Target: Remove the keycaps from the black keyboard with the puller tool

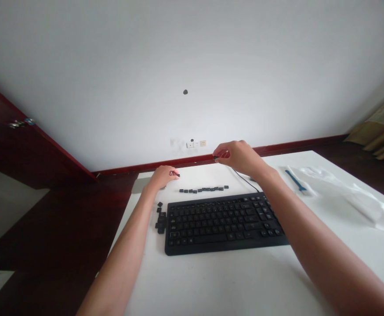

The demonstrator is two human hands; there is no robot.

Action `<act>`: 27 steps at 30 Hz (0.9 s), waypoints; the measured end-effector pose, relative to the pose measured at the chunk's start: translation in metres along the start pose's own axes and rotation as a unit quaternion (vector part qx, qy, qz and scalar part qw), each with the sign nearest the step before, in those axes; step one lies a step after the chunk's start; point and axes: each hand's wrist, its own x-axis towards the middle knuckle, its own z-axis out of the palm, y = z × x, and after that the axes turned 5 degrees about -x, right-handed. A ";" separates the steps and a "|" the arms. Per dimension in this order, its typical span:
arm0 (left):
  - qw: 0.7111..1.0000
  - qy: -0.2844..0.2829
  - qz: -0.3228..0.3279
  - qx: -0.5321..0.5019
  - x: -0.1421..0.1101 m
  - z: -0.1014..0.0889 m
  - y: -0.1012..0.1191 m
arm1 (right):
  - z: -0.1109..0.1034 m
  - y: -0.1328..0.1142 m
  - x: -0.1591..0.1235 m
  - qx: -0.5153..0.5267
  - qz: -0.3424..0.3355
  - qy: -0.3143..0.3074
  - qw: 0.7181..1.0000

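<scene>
Behind the keyboard's left end, my left hand [164, 177] pinches a small black keycap [178, 175] at its fingertips. My right hand [240, 156] is raised above the far part of the table, thumb and fingers closed on another small black piece that looks like a keycap [215, 157]. The black keyboard [225, 219] lies flat, its right end partly hidden under my right forearm. A row of loose keycaps [204, 189] stretches behind it. Several more keycaps [161, 221] are gathered by its left edge.
The white table [211, 281] carries everything. On its right lie a blue brush-like tool [295, 181] and crumpled clear plastic wrapping [350, 193]. A thin black cable [246, 181] runs from the keyboard's back. Beyond are a wall with sockets [197, 144] and a dark red door [23, 131].
</scene>
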 end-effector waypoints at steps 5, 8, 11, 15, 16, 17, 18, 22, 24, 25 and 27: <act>1.000 -0.015 -0.008 -0.006 0.004 -0.001 -0.002 | -0.001 0.004 0.002 -0.018 0.002 0.002 1.000; 1.000 -0.019 -0.001 -0.002 0.004 -0.004 -0.002 | -0.005 0.006 0.002 -0.019 0.005 0.008 1.000; 1.000 -0.009 0.002 0.004 0.000 -0.014 0.004 | -0.009 0.008 0.001 -0.021 0.009 0.019 1.000; 0.997 -0.073 -0.001 0.003 -0.008 -0.036 0.026 | -0.015 0.011 -0.001 -0.012 0.005 0.036 0.999; 0.996 -0.092 0.003 0.011 -0.009 -0.041 0.033 | -0.016 0.011 -0.001 -0.006 0.003 0.039 0.999; 0.994 -0.110 0.008 0.025 -0.010 -0.043 0.041 | -0.018 0.011 -0.002 -0.001 0.001 0.042 0.999; 0.990 -0.136 0.013 0.045 -0.011 -0.045 0.049 | -0.019 0.010 -0.003 0.003 0.000 0.044 0.999; 0.974 -0.198 0.033 0.104 -0.013 -0.037 0.072 | -0.022 0.003 -0.006 0.013 -0.006 0.042 0.999; 0.971 -0.205 0.035 0.116 -0.013 -0.031 0.076 | -0.023 -0.001 -0.008 0.017 -0.012 0.037 0.999; 0.970 -0.207 0.035 0.120 -0.013 -0.028 0.077 | -0.024 -0.003 -0.008 0.017 -0.014 0.036 0.999; 0.970 -0.206 0.035 0.126 -0.013 -0.024 0.077 | -0.025 -0.006 -0.009 0.017 -0.015 0.036 0.999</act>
